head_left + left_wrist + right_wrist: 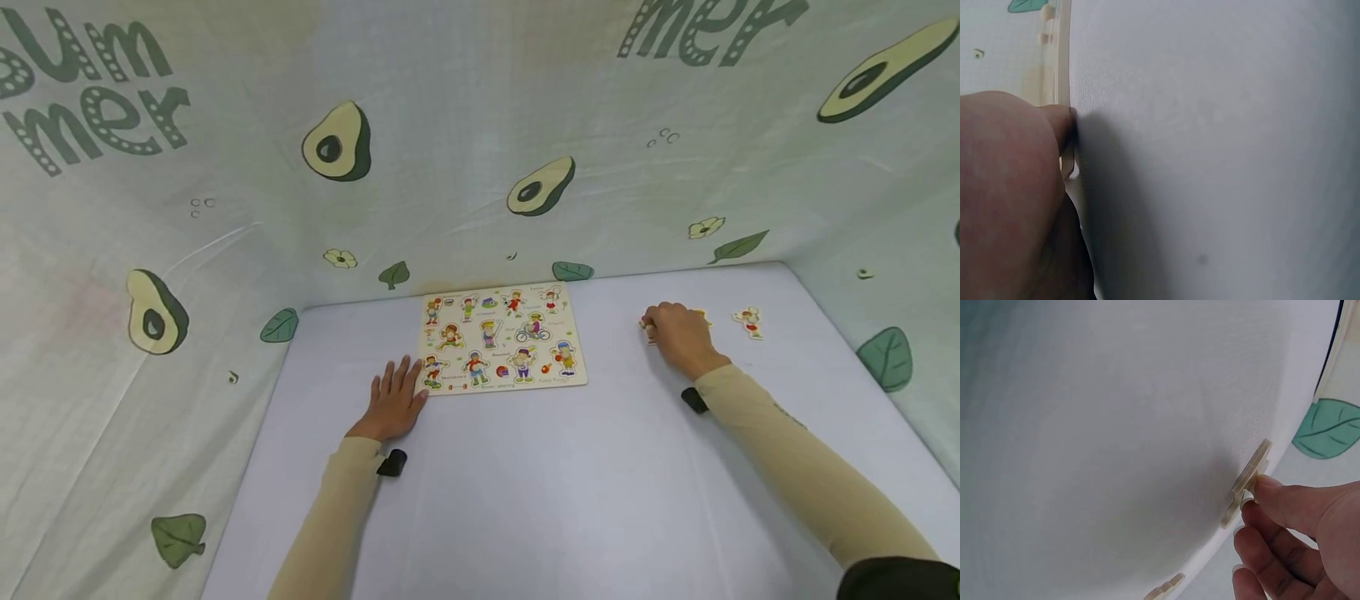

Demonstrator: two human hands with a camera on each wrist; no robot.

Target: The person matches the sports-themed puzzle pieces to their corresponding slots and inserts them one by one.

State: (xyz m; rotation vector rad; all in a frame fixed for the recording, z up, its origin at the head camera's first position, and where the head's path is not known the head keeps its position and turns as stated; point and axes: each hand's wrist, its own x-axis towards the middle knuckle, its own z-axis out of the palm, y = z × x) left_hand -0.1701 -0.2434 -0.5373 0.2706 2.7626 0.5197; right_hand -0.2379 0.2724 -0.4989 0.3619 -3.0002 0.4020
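Note:
A flat wooden puzzle board (pixel 564 329) printed with cartoon children doing sports lies toward the back of the table. My left hand (pixel 388 404) rests at its lower left corner, fingers spread and thumb near the front edge; part of that hand (pixel 1007 187) fills the left of the left wrist view. Off to the right of the board, my right hand (pixel 678 337) pinches a small puzzle piece (pixel 1249 475) between thumb and index finger, close to the tabletop. Another piece (pixel 705 317) is partly hidden behind this hand. Further right lies a figure-shaped piece (pixel 749 322).
White cloth covers the table (pixel 525 492). A hanging curtain (pixel 442 200) with avocado and leaf prints encloses the back and both sides. Part of a dark object (pixel 896 579) shows at the bottom right corner.

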